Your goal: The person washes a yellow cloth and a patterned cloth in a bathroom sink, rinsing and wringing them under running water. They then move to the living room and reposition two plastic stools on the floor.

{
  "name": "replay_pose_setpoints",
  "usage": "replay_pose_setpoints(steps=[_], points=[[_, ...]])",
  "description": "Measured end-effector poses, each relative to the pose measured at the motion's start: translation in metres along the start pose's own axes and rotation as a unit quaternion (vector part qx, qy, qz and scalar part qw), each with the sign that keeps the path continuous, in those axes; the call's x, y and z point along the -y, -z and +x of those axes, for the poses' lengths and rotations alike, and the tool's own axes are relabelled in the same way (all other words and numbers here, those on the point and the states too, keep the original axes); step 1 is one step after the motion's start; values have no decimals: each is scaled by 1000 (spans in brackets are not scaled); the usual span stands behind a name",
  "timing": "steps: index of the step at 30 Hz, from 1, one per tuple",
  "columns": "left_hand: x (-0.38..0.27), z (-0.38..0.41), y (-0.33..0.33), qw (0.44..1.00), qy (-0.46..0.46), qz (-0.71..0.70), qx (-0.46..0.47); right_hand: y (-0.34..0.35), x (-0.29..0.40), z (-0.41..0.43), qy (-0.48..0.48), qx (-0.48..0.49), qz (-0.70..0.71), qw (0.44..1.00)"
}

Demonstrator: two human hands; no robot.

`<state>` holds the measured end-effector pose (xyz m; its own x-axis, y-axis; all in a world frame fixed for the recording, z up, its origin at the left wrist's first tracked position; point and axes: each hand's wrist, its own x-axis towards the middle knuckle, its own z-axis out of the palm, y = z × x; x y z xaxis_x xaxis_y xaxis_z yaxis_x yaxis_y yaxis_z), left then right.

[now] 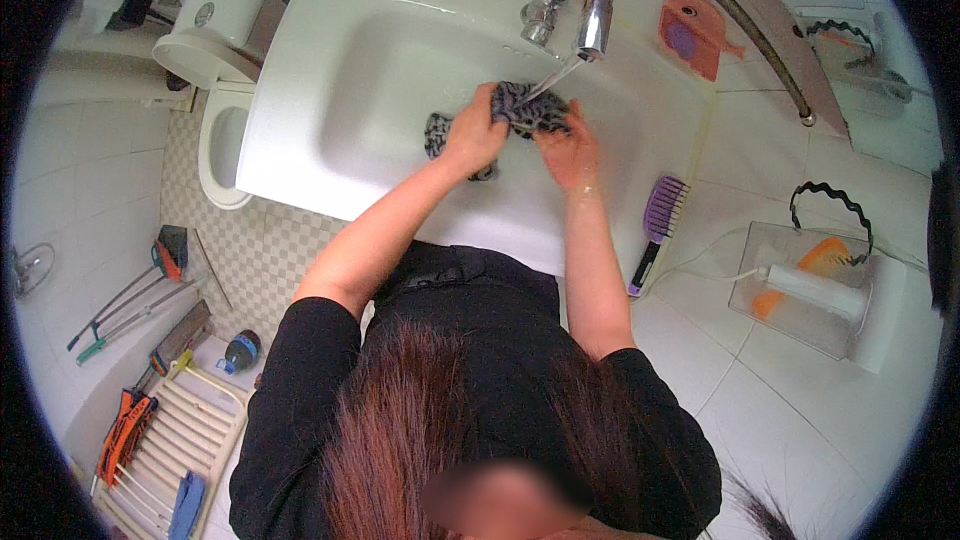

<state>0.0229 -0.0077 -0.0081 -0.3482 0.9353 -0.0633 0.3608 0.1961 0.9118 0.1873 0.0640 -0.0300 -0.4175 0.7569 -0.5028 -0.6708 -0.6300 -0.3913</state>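
Both hands are over the white washbasin [360, 120], gripping a black-and-grey patterned cloth item [529, 106], possibly a small garment. My left hand [478, 135] clasps its left part, and more of the same patterned fabric shows on either side of that wrist. At the other end, the fingers of my right hand [568, 150] curl around the fabric; they are slightly blurred. A thin stream of water falls from the chrome faucet [595, 22] onto the cloth between my hands. Fabric inside my left palm is hidden.
A purple hairbrush [664, 214] lies on the basin's right edge. Further right, a clear wall tray [795, 322] holds an orange comb [825, 253] and a white cylindrical device [817, 291]. A pink fish-shaped holder [694, 34] is beside the faucet. The toilet [225, 142] stands left.
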Motion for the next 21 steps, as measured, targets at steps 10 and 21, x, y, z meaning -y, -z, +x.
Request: replay_pose_setpoints(steps=[10, 21], points=[[-60, -12, -16, 974, -51, 223, 10, 37, -57, 23, -50, 151, 47, 986], [-56, -2, 31, 991, -58, 39, 114, -64, 21, -52, 80, 34, -860, 502]])
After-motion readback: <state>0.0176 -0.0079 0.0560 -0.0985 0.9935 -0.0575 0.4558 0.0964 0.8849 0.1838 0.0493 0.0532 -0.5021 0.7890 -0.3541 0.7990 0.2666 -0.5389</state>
